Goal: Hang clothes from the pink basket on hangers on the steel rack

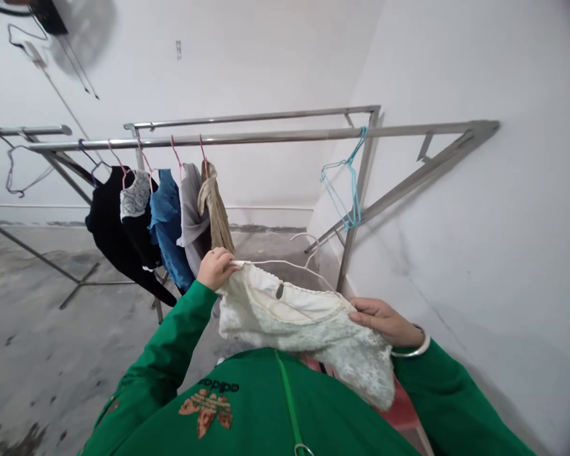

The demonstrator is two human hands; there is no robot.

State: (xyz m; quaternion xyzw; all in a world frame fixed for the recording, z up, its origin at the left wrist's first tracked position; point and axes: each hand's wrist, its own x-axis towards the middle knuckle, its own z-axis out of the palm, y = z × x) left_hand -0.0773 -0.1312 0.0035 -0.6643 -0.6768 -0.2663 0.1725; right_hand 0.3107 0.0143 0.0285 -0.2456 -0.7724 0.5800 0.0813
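A cream lace top (304, 329) is stretched between my two hands in front of my body. A pale wire hanger (275, 261) runs inside its neckline, with the hook curving up above the cloth. My left hand (217, 268) is closed around the garment's left shoulder and the hanger's end there. On the other side, my right hand (382, 320) pinches the right shoulder of the top, fingers over the edge. The hanger's right end is hidden under the cloth.
Ahead stands a metal clothes rack (275, 136). Several garments hang at its left, among them a blue top (166, 202) and a tan garment (216, 206). Light-blue hangers (349, 183) hang at its right. Something pink (401, 405) is partly visible under the top. A white wall is close on the right.
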